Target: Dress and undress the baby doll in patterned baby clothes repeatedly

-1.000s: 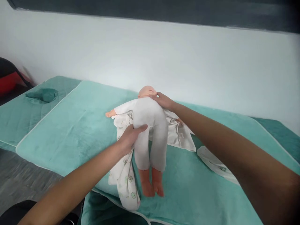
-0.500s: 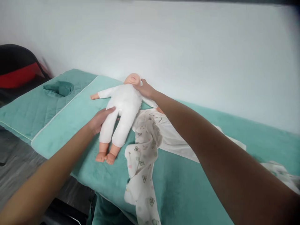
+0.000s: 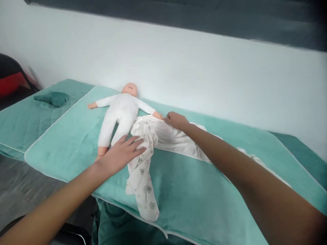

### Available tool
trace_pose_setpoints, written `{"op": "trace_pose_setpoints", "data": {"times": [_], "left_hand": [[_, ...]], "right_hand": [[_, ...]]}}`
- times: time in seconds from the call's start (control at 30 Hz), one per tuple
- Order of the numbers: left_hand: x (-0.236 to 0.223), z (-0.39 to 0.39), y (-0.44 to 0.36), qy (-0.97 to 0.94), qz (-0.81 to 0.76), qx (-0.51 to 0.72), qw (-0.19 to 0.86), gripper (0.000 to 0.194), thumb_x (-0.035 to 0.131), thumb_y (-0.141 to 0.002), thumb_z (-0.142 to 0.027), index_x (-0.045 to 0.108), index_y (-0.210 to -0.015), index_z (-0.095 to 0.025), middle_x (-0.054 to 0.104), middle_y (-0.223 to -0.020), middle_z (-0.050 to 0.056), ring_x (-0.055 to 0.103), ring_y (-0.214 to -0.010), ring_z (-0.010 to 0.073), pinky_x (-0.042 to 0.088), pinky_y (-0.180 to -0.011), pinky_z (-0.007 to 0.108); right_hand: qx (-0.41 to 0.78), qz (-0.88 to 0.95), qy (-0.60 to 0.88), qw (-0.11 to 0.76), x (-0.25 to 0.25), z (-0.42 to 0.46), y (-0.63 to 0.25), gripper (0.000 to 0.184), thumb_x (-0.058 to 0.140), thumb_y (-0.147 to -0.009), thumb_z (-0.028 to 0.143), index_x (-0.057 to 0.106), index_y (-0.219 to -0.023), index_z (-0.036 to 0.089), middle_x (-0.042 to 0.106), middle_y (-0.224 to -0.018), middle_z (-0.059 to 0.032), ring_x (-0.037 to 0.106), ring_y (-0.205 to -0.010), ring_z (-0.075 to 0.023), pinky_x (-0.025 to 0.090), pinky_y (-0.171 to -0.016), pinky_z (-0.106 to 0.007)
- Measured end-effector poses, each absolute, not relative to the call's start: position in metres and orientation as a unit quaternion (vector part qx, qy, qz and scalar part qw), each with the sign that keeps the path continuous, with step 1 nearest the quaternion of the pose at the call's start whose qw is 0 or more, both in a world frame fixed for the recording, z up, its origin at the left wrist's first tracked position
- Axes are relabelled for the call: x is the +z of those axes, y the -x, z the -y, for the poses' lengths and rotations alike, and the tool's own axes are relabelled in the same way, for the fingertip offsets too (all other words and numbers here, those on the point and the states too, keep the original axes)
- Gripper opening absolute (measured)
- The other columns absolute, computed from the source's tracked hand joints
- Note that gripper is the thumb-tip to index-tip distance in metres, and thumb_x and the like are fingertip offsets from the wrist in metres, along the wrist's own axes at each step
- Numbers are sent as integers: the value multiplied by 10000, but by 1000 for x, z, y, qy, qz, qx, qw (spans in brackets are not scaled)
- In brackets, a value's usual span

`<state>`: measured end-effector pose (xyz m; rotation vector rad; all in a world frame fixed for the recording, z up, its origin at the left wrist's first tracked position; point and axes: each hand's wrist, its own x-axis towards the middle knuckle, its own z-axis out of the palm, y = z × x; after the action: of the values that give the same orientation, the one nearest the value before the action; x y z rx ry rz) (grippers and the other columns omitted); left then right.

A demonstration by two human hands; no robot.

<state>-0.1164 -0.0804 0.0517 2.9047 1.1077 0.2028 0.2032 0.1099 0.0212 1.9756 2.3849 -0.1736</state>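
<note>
A baby doll (image 3: 119, 112) in a plain white suit lies on its back on a teal towel (image 3: 76, 143), head toward the wall, arms spread. Beside it on the right lies a white printed baby garment (image 3: 145, 163), partly hanging over the bed's front edge. My left hand (image 3: 122, 153) lies open with fingers stretched, resting on the garment beside the doll's legs. My right hand (image 3: 176, 120) has its fingers curled on the garment's upper edge, next to the doll's left hand.
The teal towel covers a green padded bed (image 3: 15, 119) against a white wall. A folded dark green cloth (image 3: 51, 99) lies at the far left. A black and red object (image 3: 10, 81) stands at the left edge. More white cloth (image 3: 258, 161) lies to the right.
The doll was lifted off the garment and laid down to the left on the towel. Both hands let go of it and moved onto the garment.
</note>
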Motion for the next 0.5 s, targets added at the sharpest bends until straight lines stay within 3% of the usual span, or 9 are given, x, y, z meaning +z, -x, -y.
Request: {"op": "trace_pose_setpoints", "data": {"times": [0.1, 0.2, 0.3, 0.4, 0.5], "left_hand": [[35, 82, 92, -940, -336, 59, -9, 383, 492, -895, -27, 681, -1155, -235, 521, -1519, 105, 423, -1445, 306, 346, -1150, 515], [31, 80, 70, -942, -324, 81, -36, 248, 501, -932, -112, 682, -1086, -185, 537, -1486, 146, 448, -1419, 322, 377, -1127, 500], [38, 85, 46, -927, -345, 131, -61, 242, 478, -929, -112, 653, -1090, -158, 440, -1573, 164, 381, -1468, 330, 350, -1157, 510], [46, 88, 25, -904, -382, 182, -56, 299, 506, -897, -104, 600, -1178, -145, 334, -1638, 180, 343, -1498, 314, 326, -1180, 507], [53, 86, 9, -900, -402, 169, -26, 433, 550, -870, -125, 539, -1302, -156, 485, -1531, 187, 474, -1403, 302, 353, -1149, 487]], "right_hand": [[-36, -792, -605, 71, 21, -76, -207, 292, 496, -971, 352, 617, -1153, 159, 643, -1241, -167, 629, -1048, -272, 475, -820, -341], [-39, -816, -573, 65, 26, -47, -198, 226, 464, -953, 214, 643, -1079, 158, 655, -1194, -149, 630, -1027, -249, 458, -827, -327], [-36, -853, -519, 39, 39, -11, -187, 195, 482, -945, 224, 645, -1038, 170, 658, -1168, -124, 603, -1060, -247, 435, -862, -331], [-18, -908, -416, -40, 58, 38, -180, 159, 506, -921, 229, 632, -997, 170, 662, -1098, -115, 575, -1060, -261, 422, -877, -357], [-36, -945, -316, -80, 78, 96, -183, 93, 521, -884, 194, 606, -922, 188, 660, -1052, -106, 579, -1008, -256, 433, -836, -364]]}}
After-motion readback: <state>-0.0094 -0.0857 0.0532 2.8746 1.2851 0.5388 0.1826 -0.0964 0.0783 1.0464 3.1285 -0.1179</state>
